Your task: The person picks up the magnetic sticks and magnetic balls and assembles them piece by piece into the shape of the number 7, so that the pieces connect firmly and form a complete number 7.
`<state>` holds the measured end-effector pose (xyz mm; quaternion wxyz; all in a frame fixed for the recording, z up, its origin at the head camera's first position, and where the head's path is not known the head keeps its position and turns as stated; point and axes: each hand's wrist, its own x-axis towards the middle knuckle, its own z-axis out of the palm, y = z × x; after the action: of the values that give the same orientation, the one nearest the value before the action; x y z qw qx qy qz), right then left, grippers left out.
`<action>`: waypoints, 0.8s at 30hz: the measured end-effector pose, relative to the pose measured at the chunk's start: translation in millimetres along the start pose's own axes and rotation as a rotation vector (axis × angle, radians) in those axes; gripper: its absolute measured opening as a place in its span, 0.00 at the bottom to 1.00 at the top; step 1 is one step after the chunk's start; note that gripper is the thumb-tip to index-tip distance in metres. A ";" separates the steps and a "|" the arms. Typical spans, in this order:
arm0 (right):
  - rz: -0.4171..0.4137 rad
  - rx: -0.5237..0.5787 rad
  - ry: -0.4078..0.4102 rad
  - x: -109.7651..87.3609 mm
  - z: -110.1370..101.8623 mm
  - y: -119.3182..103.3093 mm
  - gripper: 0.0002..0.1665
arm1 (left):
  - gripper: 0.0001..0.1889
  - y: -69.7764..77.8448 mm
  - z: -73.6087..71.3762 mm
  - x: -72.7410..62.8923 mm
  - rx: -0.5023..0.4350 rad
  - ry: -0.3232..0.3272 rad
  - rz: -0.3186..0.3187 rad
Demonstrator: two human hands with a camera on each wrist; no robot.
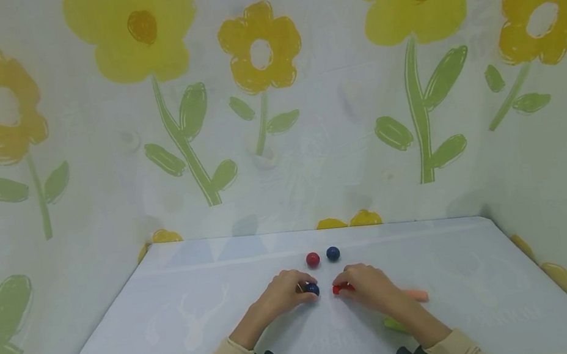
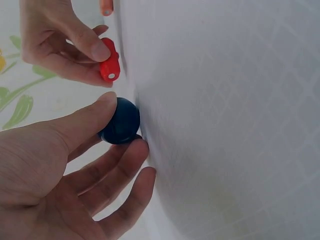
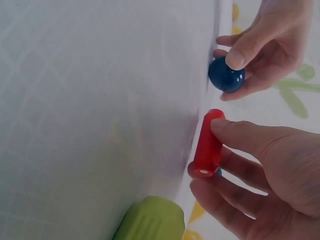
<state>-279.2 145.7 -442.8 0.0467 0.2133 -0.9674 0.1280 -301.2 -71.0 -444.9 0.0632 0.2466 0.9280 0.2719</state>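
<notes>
My left hand (image 1: 287,291) pinches a shiny dark blue ball (image 2: 122,121) between thumb and fingers, down at the white tabletop. Across a small gap, my right hand (image 1: 369,287) grips a short red ribbed cylinder (image 3: 208,145) with a small pale dot on its end. The cylinder lies against the fingers under the thumb. Beyond the hands, a red ball (image 1: 313,259) and another dark blue ball (image 1: 333,253) rest side by side on the table.
An orange stick (image 1: 418,294) and a green ribbed piece (image 3: 152,220) lie by my right forearm, which partly covers them in the head view. The white table (image 1: 186,335) ends at a back edge before a flower-printed curtain (image 1: 335,150), which also flanks both sides.
</notes>
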 end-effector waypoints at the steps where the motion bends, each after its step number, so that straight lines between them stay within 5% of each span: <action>1: 0.000 0.003 0.000 0.3 1.0 -0.1 0.12 | 0.18 -0.2 0.2 -0.1 0.000 0.001 0.001; 24: -0.013 0.047 0.006 6.9 7.4 -12.3 0.12 | 0.17 -4.0 1.2 1.6 -0.038 0.007 0.009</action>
<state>-280.5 130.2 -446.1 0.0455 0.2200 -0.9627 0.1509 -304.0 -72.6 -448.0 0.0633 0.2488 0.9217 0.2907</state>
